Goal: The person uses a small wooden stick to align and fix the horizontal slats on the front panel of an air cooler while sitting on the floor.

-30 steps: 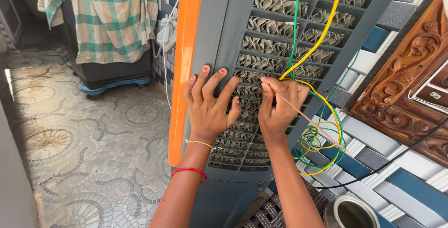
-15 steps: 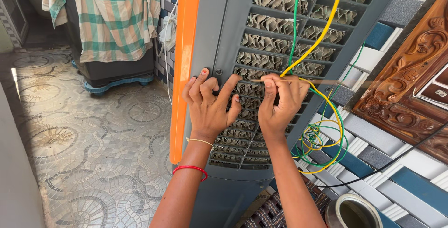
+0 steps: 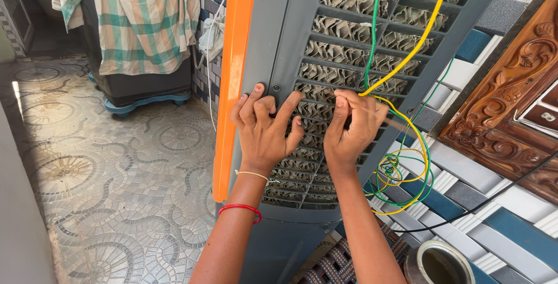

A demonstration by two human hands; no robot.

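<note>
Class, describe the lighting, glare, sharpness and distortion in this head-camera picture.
Head view: bright daylight, glare streak on the patterned floor; both the left hand and right hand on the grey louvred panel are sharp, no motion blur; wide-angle lens tilts the orange edge strip.
</note>
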